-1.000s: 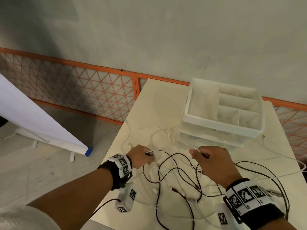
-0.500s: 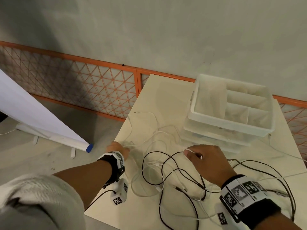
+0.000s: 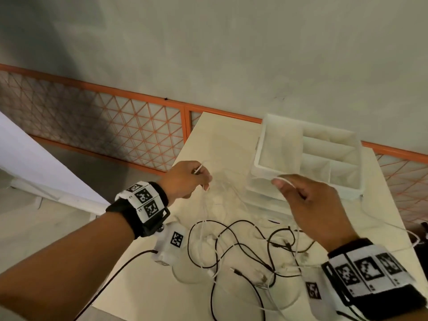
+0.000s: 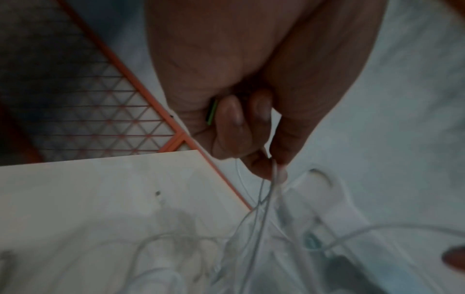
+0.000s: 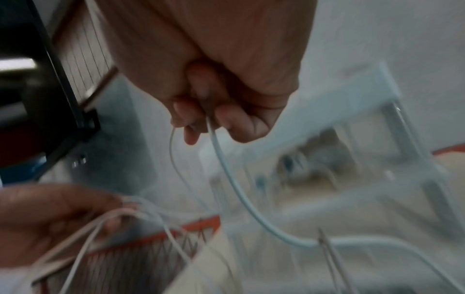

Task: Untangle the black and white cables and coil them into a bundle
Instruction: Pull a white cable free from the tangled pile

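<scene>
Both hands lifted, white cable (image 3: 203, 200) pinched, strung between grips

A pale table (image 3: 222, 140) stands against a grey wall (image 3: 231, 54) lined with orange lattice panels (image 3: 129, 133).

White cable (image 5: 236, 185) blurred in wrist views, black cable (image 3: 234, 246) cut off at bottom edge
</scene>
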`<state>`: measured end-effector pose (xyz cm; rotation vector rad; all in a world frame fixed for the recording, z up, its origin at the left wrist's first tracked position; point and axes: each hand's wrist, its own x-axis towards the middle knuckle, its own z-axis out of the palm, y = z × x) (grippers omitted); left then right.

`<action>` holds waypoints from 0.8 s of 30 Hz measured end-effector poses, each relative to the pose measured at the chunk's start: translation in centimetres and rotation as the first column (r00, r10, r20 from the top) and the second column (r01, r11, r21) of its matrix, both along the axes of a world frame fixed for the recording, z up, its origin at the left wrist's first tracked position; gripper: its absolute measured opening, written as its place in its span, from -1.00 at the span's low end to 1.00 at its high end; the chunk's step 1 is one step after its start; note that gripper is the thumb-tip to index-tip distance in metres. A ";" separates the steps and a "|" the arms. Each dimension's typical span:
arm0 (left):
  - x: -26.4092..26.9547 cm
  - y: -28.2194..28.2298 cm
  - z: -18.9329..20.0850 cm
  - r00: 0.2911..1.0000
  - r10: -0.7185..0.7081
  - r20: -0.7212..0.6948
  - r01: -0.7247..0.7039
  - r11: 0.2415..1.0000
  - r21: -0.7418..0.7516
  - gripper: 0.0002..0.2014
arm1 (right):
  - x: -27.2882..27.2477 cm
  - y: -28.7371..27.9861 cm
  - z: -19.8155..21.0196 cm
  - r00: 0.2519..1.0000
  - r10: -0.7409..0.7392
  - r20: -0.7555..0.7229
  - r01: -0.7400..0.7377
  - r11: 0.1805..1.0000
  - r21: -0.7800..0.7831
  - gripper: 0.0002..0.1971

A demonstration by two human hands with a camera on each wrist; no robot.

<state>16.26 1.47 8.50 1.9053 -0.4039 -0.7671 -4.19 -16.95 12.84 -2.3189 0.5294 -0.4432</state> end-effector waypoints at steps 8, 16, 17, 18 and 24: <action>-3.0 -2.4 4.9 0.969 -0.148 0.195 0.163 0.985 -0.061 -0.93 | -2.7 -2.2 10.5 0.849 -0.173 0.500 0.195 0.981 0.008 -0.85; -8.2 -6.0 12.2 0.923 -0.313 0.222 0.372 0.875 -0.311 -0.59 | -4.0 -2.1 9.6 0.989 0.035 0.142 -0.024 0.997 -0.079 -0.77; -9.3 -6.7 11.9 0.893 -0.341 0.293 0.413 0.880 -0.235 -0.66 | -4.1 -2.1 10.0 0.981 0.024 0.192 -0.008 0.996 -0.085 -0.76; -10.2 -7.4 11.6 0.874 -0.331 0.355 0.409 0.896 -0.174 -0.78 | -4.2 -2.2 10.2 0.968 -0.001 0.251 0.028 0.994 -0.102 -0.78; -10.2 -7.9 11.3 0.977 -0.032 0.210 0.089 0.958 -0.272 -0.55 | -6.7 -7.0 7.2 0.917 -0.317 0.242 0.370 0.904 -0.216 -0.74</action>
